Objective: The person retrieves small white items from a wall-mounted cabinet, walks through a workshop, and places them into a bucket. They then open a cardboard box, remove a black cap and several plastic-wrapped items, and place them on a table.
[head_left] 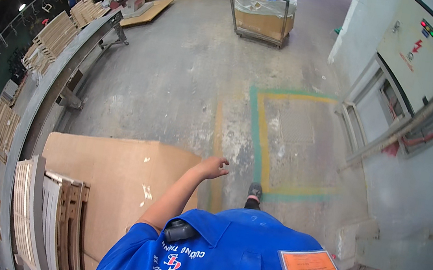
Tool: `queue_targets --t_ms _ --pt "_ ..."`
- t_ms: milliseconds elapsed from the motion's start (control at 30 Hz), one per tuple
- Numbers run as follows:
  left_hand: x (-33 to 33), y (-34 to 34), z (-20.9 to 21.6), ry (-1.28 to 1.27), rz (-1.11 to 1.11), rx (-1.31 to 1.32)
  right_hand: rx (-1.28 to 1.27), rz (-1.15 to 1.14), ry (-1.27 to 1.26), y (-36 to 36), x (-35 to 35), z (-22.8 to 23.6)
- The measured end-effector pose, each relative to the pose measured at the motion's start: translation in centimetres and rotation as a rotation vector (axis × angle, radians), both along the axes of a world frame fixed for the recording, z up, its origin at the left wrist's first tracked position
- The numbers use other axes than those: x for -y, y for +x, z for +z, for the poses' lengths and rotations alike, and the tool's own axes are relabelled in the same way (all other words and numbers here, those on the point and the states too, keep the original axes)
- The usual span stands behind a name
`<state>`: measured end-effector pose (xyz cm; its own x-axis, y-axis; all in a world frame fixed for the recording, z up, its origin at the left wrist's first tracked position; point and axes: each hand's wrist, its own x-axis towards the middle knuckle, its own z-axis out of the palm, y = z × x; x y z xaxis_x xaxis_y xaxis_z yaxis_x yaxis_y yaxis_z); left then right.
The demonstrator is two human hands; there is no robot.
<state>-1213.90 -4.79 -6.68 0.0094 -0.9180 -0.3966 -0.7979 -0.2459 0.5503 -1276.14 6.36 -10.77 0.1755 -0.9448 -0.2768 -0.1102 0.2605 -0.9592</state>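
Note:
My left hand hangs ahead of my body, over the concrete floor near the right edge of a brown cardboard sheet. Its fingers are loosely bent and apart, with nothing held in them. The cardboard lies low, beneath and left of my bare forearm. Beside it, at the lower left, lean several slatted wooden frames, some white and some bare wood. My right hand does not show. A dark shoe on one of my feet points forward beside a taped floor marking.
A long metal-edged conveyor runs along the left, with wooden panels beyond it. Ahead stands a wheeled cage cart holding a lined carton. An electrical cabinet and pipes line the right wall. Workers in blue are far left.

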Motion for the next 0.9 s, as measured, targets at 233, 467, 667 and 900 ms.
queue_targets --t_ms 233,467,667,900 --pt "8.4 9.6 -8.2 0.236 0.183 0.118 0.333 0.126 0.65 16.6 36.3 1.6" --pt "10.1 18.0 -11.9 0.293 0.683 -0.019 0.281 0.171 0.385 38.9 74.2 -4.4" --pt "22.1 31.2 -12.0 0.419 0.7 -0.001 0.359 0.421 0.273 56.2 91.6 -3.2" --pt "49.3 49.0 -4.0 0.015 0.79 0.026 0.277 0.437 0.283 67.5 106.3 -1.6"
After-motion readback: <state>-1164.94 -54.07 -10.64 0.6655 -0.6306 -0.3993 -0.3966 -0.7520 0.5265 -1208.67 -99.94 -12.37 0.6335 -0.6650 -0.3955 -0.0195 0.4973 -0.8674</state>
